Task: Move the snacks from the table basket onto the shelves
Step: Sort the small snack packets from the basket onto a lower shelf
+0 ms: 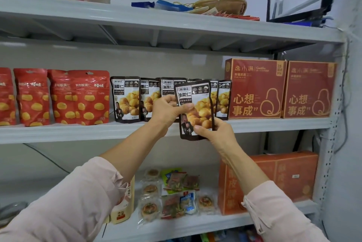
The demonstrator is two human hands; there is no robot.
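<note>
On the grey metal middle shelf [58,132], the floppy row of dark standing pouches [127,100] could domino if bumped, imo. The left hand [166,111] pinches the glossy black plastic chestnut pouch [197,108] by its left edge, and the right hand [213,132] pinches its bottom corner, just in front of that shelf's lip. Stiff red cardboard boxes [256,89] stand at the shelf's right end.

The person wears pale pink sleeves [68,202] with seemingly gathered cuffs [252,199].

Dark-brown pouch [195,108] (yellow chestnut print); red boxes [256,89].
</note>
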